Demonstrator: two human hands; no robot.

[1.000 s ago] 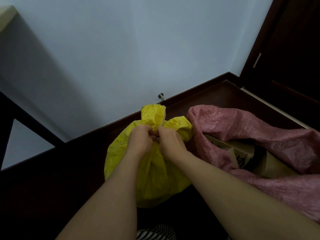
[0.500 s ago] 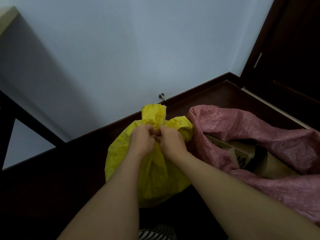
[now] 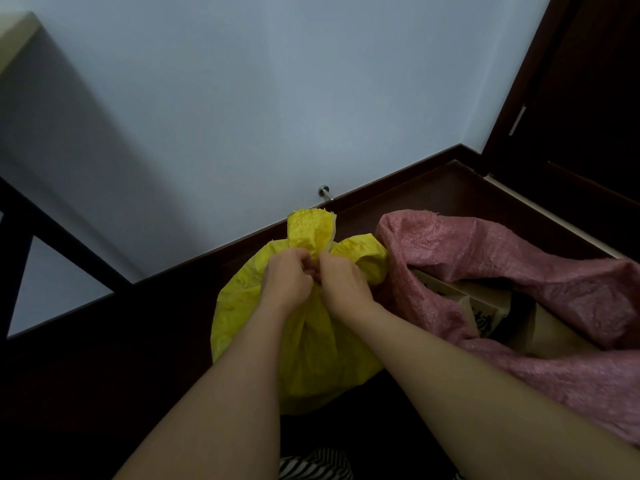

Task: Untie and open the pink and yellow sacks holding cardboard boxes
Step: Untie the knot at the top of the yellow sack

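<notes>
Head view: left hand (image 3: 285, 280) and right hand (image 3: 343, 287) pinch the tied yellow sack (image 3: 311, 348) (pink sack (image 3: 485, 251) gapes, showing cardboard boxes (image 3: 481, 306)).

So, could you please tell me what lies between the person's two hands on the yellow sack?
In the head view, the left hand and right hand grip the crinkly yellow woven sack's gathered, tied neck; only that bunched fabric lies between them.

2 bare forearms, no sleeves, black-and-white striped garment (image 3: 313, 465) at bottom edge
</notes>
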